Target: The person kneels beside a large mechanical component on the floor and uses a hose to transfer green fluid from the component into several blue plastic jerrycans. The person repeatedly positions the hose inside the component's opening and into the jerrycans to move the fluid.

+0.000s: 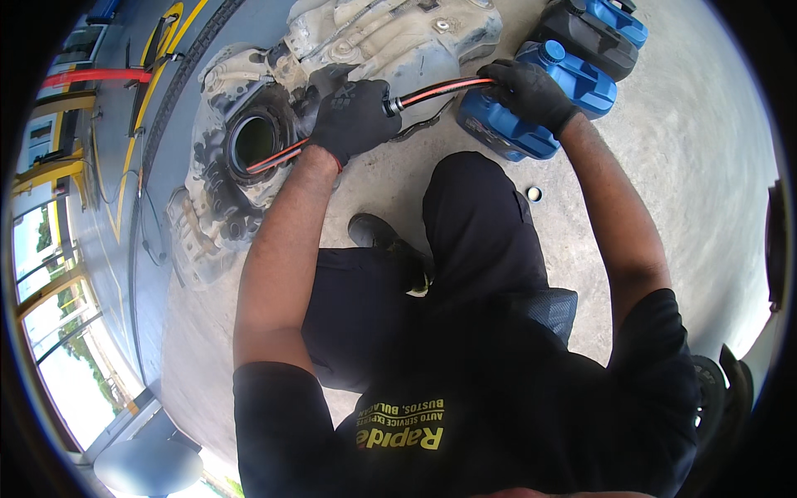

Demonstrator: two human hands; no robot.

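Note:
My left hand [357,120], in a black glove, is closed around a black hose [448,89] with a red-orange stripe. Just right of that fist, a metal end or clamp [393,106] shows on the hose. My right hand [531,93], also gloved, grips the hose farther right, above a blue jug [510,129]. To the left, striped hose runs from under my left hand into the round opening [254,143] of a dusty, dirt-caked tank [398,46]. Its end inside the opening is hidden.
Blue jugs, one with a round blue cap [552,51], and a black container [585,40] stand at the far right. A small round cap [534,193] lies on the concrete floor [689,141] by my knee. Yellow and red lift parts [95,77] rise at the left.

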